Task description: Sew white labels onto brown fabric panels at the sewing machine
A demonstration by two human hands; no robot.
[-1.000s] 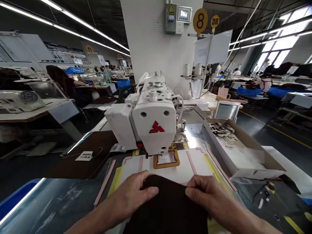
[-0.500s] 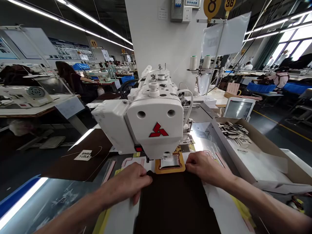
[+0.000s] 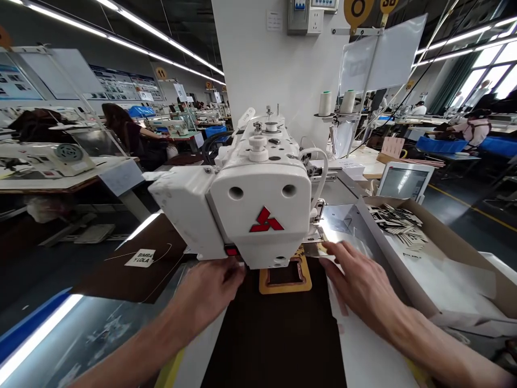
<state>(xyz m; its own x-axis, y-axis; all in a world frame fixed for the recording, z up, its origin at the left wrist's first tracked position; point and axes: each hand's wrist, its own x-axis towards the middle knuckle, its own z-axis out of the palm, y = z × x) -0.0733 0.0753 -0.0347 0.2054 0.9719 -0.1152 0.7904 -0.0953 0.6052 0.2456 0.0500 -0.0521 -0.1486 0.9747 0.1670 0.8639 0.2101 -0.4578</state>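
A dark brown fabric piece [image 3: 278, 334] lies under the head of a white sewing machine [image 3: 258, 199]. A yellow-brown frame [image 3: 285, 288] rests on the fabric, with brown showing through its opening. My left hand [image 3: 205, 285] is closed on the fabric's left edge, fingertips partly behind the machine head. At the fabric's right edge, my right hand [image 3: 357, 275] is open, thumb and fingers apart beside the frame. Another brown piece [image 3: 165, 242] with a white label [image 3: 140, 258] and loose threads lies to the left.
At the right stands a cardboard box [image 3: 456, 253] holding many labels [image 3: 398, 223]. Behind it is a small screen [image 3: 405, 179]. Thread cones [image 3: 325, 103] stand behind the machine. A person [image 3: 123, 129] sits at the left, another [image 3: 472, 129] at the far right.
The fabric has moved forward under the frame, whose opening showed white before. My left hand has moved forward to the machine head. My right hand has opened and shifted slightly right.
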